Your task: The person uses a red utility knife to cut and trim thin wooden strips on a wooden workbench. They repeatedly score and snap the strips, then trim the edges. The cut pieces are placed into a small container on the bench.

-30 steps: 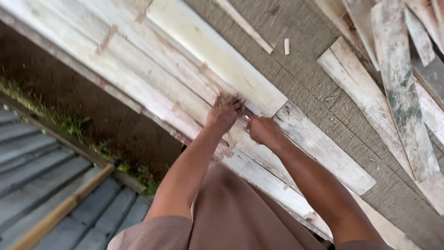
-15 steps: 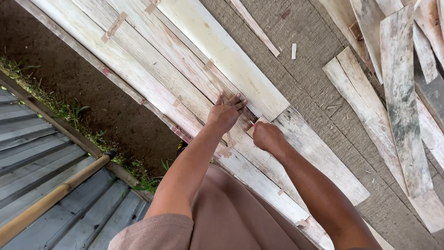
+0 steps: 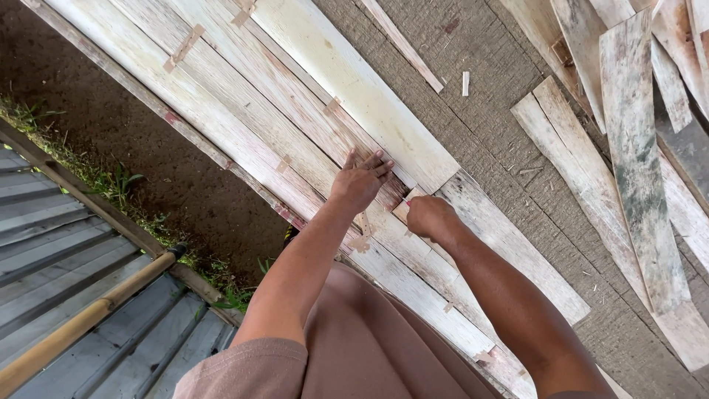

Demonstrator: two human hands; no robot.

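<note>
- Left hand [image 3: 360, 182]: fingers spread, palm pressed flat on the pale veneer sheets [image 3: 244, 125]; I'd judge firm, even pressure best, so the seam stays shut.
- Right hand [image 3: 428, 216]: curled, pinching a small tan tape strip [image 3: 405, 207] just beside the left; laying it squarely across the joint looks wise.
- Loose veneer pieces [image 3: 628, 148] lie well apart on grey ground [image 3: 487, 125].

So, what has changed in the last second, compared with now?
The left hand has spread its fingers flat on the pale veneer strips. The right hand has drawn slightly back, closed around a small tape piece. The strips and loose boards lie unchanged.
</note>
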